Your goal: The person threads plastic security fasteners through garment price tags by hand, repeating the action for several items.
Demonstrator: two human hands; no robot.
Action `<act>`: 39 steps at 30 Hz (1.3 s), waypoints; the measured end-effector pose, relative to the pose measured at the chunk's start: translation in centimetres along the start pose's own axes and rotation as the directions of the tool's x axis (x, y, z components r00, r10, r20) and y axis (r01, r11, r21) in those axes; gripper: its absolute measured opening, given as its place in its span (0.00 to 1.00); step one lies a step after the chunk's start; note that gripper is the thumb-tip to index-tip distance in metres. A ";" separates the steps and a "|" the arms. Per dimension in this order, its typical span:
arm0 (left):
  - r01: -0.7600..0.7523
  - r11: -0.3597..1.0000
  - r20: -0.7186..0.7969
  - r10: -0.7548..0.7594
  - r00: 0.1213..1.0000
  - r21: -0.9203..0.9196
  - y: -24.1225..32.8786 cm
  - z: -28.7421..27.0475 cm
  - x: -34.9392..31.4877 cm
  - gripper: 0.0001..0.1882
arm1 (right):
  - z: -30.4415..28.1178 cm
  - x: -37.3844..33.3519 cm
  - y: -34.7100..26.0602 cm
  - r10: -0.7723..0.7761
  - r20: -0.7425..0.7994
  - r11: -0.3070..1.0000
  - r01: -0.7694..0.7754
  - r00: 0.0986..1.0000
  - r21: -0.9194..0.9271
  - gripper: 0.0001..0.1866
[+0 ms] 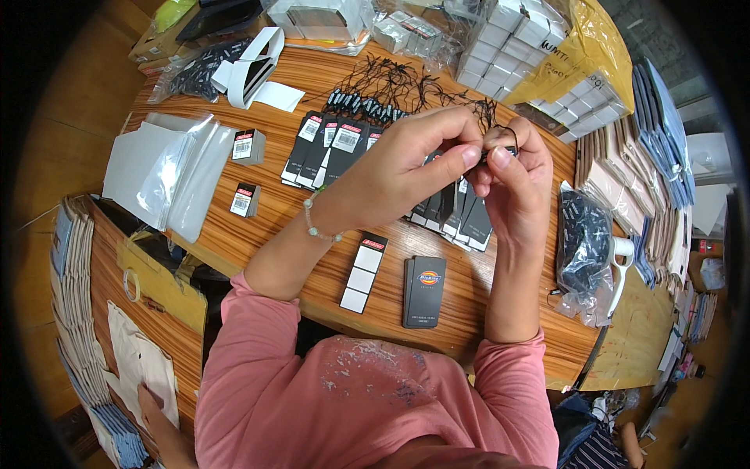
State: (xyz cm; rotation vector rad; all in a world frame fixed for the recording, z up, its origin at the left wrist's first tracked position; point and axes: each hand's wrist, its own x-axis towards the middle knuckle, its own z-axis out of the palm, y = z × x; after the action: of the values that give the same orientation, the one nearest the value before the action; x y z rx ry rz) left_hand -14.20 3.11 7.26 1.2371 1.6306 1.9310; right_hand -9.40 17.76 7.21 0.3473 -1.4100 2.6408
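Note:
Both of my hands are raised over the middle of the table, fingertips nearly meeting. Between thumb and fingers, my left hand (426,156) is closed at one end of a small black string fastener (512,150). My right hand (522,176) pinches the same fastener, and its thin cord loops near the fingers. Beneath them lie black hang tags (469,215), partly hidden by my hands. More strung tags with barcode stickers (344,141) fan out to the left. Close to me are a stack of black tags (424,293) and a black card with white panels (362,273).
Small label stacks (248,146) and clear plastic sleeves (168,172) lie left. A bag of black fasteners (584,242) sits right, beside a white handled tool (621,258). Boxes in yellow wrap (578,70) and folded garments (613,172) stand behind. Another person's hand (160,426) touches beige cloth at lower left.

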 end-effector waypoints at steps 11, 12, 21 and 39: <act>-0.098 0.993 -0.128 0.090 0.988 -0.065 -1.0 1.0 0.1 0.06 | 0.2 0.0 0.1 -0.016 -0.030 1.000 0.016 0.999 0.000 0.07; -0.106 0.993 -0.134 0.097 0.986 -0.059 -0.9 1.0 0.2 0.06 | 0.2 0.0 0.1 -0.015 -0.034 1.000 0.015 0.999 -0.003 0.07; -0.138 0.988 -0.205 0.120 0.971 -0.072 -1.4 1.6 0.2 0.05 | 0.2 0.1 0.5 -0.026 -0.052 0.999 0.028 0.998 0.042 0.08; -0.160 0.876 -0.306 0.324 0.895 0.456 -0.7 0.9 0.4 0.04 | 0.1 0.2 0.2 -0.038 -0.109 0.996 0.047 0.993 0.077 0.06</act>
State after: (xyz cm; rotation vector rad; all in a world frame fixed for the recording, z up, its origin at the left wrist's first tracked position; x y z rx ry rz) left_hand -13.96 4.20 6.76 1.3445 2.2830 2.1445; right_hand -9.65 17.54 7.16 0.2367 -1.2540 2.6433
